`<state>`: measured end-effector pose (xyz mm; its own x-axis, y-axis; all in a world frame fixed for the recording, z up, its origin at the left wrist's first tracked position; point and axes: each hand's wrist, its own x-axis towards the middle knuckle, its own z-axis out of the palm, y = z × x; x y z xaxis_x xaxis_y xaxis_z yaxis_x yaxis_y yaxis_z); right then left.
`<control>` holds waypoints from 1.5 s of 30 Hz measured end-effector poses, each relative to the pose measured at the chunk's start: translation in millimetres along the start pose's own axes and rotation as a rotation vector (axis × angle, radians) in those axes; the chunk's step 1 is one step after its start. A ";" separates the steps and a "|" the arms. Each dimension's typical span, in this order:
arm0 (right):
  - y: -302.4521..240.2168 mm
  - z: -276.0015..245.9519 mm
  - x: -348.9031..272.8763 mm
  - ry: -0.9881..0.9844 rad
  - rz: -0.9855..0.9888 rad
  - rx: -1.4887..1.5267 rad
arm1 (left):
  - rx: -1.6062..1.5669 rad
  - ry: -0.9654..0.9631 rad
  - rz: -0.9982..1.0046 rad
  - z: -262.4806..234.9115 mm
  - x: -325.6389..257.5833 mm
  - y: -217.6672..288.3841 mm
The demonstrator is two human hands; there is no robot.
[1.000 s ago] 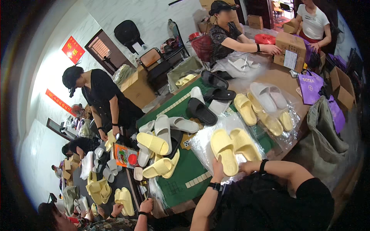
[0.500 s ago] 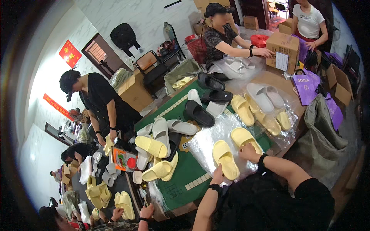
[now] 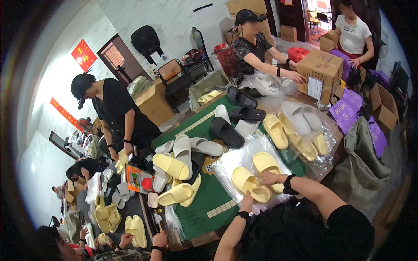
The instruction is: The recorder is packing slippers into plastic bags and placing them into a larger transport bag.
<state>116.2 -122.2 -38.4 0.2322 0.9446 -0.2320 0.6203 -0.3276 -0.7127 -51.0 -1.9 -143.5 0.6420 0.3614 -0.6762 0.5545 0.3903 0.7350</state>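
- Yellow slipper (image 3: 243,178), the left one of a pair, is being held at the near side of the green worktop (image 3: 215,198), over clear plastic bags (image 3: 235,157); whether it is resting on them cannot be told.
- Left hand (image 3: 246,202) is grasping this slipper, its fingers pinching the near edge.
- Right hand (image 3: 273,178) is reaching across from the other side, its fingers pointing at the strap and seeming to be touching it; whether they are gripping cannot be told.
- Second yellow slipper (image 3: 264,162) is lying just beyond the right hand, partly hidden by it.
- Mixed pile (image 3: 180,150) of grey, yellow and black slippers is covering the worktop to the left.
- Black slippers (image 3: 227,132) are lying farther back, near the middle.
- Grey slippers (image 3: 301,116) are resting in clear plastic to the right, beside more yellow ones.
- Cardboard box (image 3: 321,68) is standing at the far right, with a co-worker (image 3: 252,48) in a dark patterned top touching it.
- Another co-worker (image 3: 114,102), dressed in black, is standing at the far left, handling something yellow.
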 end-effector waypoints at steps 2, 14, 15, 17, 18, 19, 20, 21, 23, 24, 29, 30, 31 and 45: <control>33.4 4.9 -3.3 0.133 -0.017 0.279 | 0.194 -0.023 0.021 26.1 -12.0 19.5; -16.1 22.5 15.0 0.013 0.412 -0.220 | 0.841 0.201 0.141 19.8 -33.1 27.7; -21.6 27.3 14.9 0.175 0.364 -0.349 | 0.878 0.189 0.106 17.0 -31.9 26.6; -22.4 21.3 17.3 0.153 0.312 -0.410 | 0.880 0.213 0.124 12.9 -32.8 20.7; -32.8 12.1 15.1 0.134 0.270 -0.468 | 0.887 0.228 0.143 12.6 -35.0 20.0; -36.9 9.3 15.7 0.169 0.259 -0.435 | 0.885 0.229 0.142 11.5 -33.0 17.6; -32.4 12.3 19.3 0.167 0.257 -0.436 | 0.885 0.219 0.142 9.9 -30.5 14.4; -25.9 14.6 22.0 0.093 0.235 -0.328 | 0.892 0.203 0.147 10.7 -29.5 13.9; -3.2 26.4 29.4 -0.006 0.147 -0.249 | 0.970 0.147 0.145 12.5 -31.2 19.8; 1.0 28.6 30.9 -0.003 0.148 -0.247 | 1.042 0.097 0.139 12.9 -33.1 24.7; -7.9 15.4 33.0 -0.113 0.342 -0.284 | 1.323 -0.148 0.509 8.3 -73.7 35.4; -11.3 12.3 33.0 -0.108 0.339 -0.284 | 1.365 -0.347 0.656 6.4 -78.3 39.1; -15.5 12.3 36.3 -0.124 0.334 -0.319 | 1.338 -0.264 0.944 -3.2 -77.4 20.0; 48.7 6.0 20.8 0.099 -0.069 0.284 | 1.861 0.009 0.960 10.7 -84.0 -12.3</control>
<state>146.8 -118.4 -81.9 0.2767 0.9533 -0.1209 0.4066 -0.2302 -0.8841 -106.1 -46.0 -95.2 0.9845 -0.1096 -0.1367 -0.1191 -0.9909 -0.0633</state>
